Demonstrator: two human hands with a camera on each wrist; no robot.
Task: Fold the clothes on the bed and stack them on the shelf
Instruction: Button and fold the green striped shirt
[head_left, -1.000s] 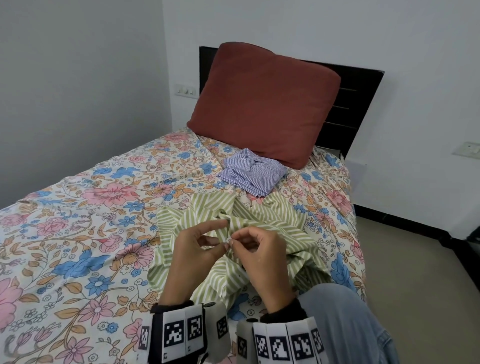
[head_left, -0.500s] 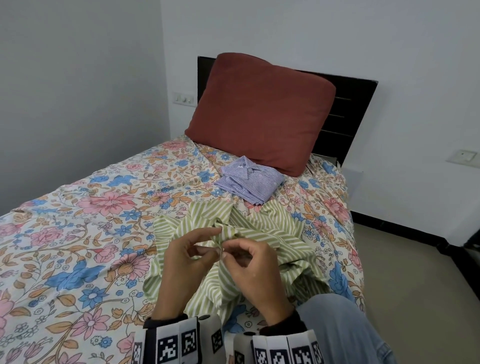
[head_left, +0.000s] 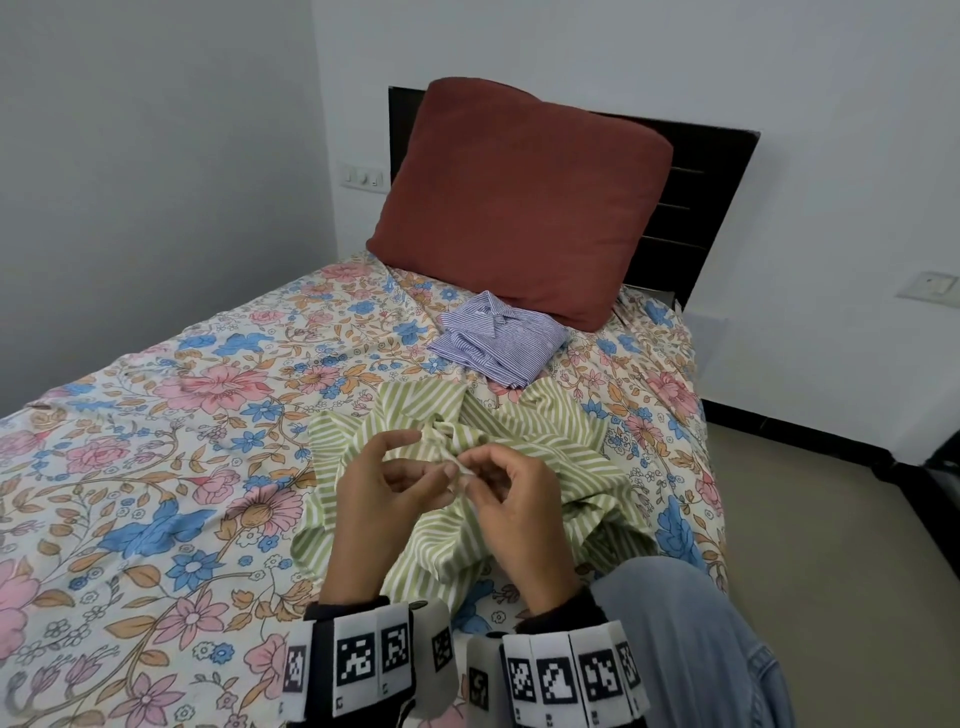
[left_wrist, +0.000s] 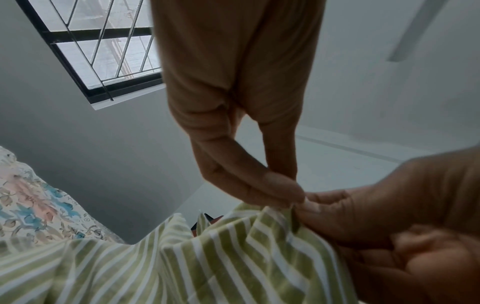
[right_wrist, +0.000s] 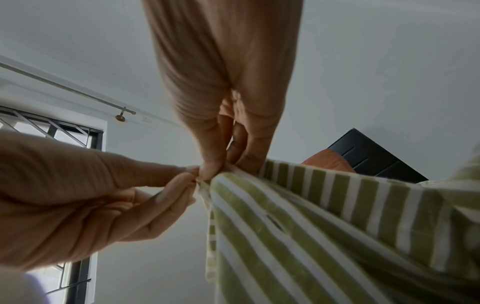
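Observation:
A green and white striped shirt (head_left: 545, 447) lies crumpled on the bed's near right part. My left hand (head_left: 395, 483) and right hand (head_left: 498, 488) meet above it and both pinch the same small bit of its edge with thumb and fingertips. From the left wrist the left hand (left_wrist: 275, 191) pinches the striped shirt (left_wrist: 207, 257) edge against the right hand. In the right wrist view the right hand (right_wrist: 221, 168) holds the shirt (right_wrist: 324, 222) edge near a buttonhole. A blue striped shirt (head_left: 498, 343) lies folded in front of the pillow.
The bed (head_left: 156, 467) has a floral cover. A red pillow (head_left: 519, 202) leans on the dark headboard (head_left: 711, 176). Walls stand to the left and behind. Bare floor (head_left: 831, 519) lies right of the bed. My jeans-clad knee (head_left: 691, 639) is at the lower right.
Both hands stay together on the green shirt's edge, working the fingertips slightly. The head camera has tilted, so the scene sits a little lower in view.

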